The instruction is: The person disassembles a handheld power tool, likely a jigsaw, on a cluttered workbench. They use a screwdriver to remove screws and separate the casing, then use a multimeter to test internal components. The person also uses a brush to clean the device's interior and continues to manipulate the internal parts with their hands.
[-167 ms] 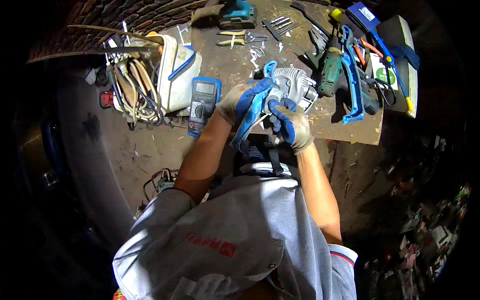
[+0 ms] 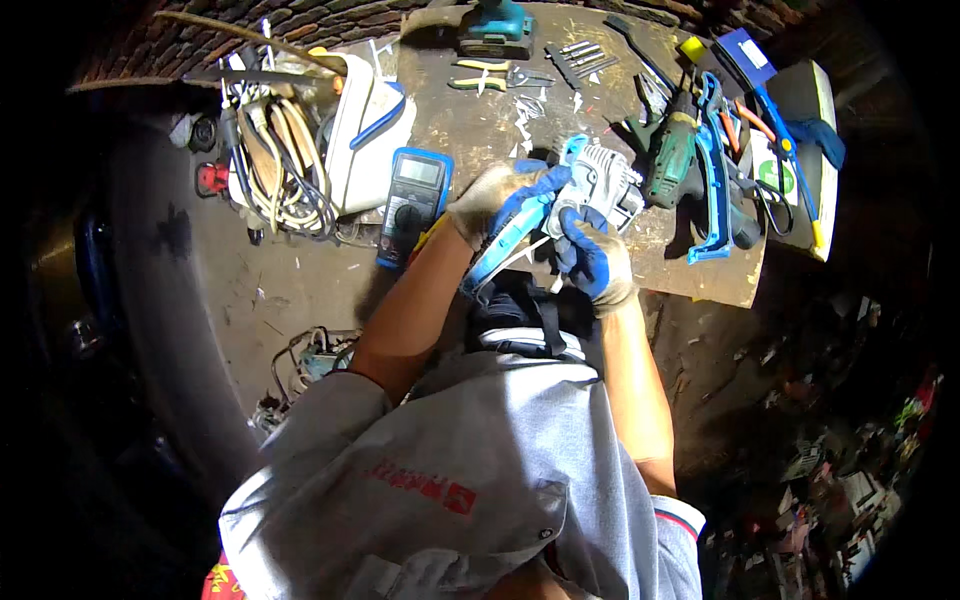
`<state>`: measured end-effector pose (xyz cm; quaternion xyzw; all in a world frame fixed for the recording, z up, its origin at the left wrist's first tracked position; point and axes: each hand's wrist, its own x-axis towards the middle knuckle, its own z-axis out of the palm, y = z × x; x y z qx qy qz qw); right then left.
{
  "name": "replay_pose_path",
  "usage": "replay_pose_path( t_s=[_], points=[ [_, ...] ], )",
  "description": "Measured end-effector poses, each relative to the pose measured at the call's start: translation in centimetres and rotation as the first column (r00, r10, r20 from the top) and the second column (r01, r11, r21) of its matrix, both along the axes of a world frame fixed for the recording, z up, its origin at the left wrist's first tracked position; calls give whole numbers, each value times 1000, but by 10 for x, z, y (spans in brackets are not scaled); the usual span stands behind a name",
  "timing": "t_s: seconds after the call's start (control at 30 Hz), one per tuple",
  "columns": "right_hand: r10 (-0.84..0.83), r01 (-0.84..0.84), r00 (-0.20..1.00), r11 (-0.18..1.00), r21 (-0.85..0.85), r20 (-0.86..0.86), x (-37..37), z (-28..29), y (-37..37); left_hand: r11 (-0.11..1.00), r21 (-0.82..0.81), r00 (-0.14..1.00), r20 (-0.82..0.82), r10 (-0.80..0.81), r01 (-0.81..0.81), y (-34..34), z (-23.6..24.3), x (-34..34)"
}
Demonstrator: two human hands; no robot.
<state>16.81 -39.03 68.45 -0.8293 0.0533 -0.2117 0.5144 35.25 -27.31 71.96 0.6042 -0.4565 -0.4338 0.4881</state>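
Observation:
Over the front edge of the workbench I hold an opened-up power tool with a blue plastic casing and a grey, finned metal housing (image 2: 603,172). My left hand (image 2: 505,200), in a white glove with blue coating, wraps round the blue casing (image 2: 512,236). My right hand (image 2: 597,257), gloved alike, has its fingers curled against the underside of the metal housing; whether they pinch a smaller part is hidden. A pale cord or strip hangs below, between the hands. Left of my left hand lies a blue-rimmed multimeter (image 2: 414,203).
Right of the hands lie a green drill (image 2: 672,155) and a separate blue casing half (image 2: 711,190). Snips (image 2: 498,77), several bits (image 2: 582,62) and a teal tool (image 2: 497,32) lie further back. A white container (image 2: 350,150) with coiled cables (image 2: 285,165) stands left.
The whole view has shifted slightly, with bench and hands moving a little down and right together. Both hands keep their hold; the right fingers look slightly lower on the housing.

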Motion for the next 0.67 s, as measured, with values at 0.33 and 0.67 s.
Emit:
replay_pose_path(
  t_s=[0.33,0.67],
  points=[
    [191,94,976,49,994,-102,-1,-5,-1,992,107,956,-276,97,-69,-7,8,-1],
    [206,70,976,-28,997,-63,10,12,3,962,237,667,-697,264,-134,-9,-3,-5]
  ],
)
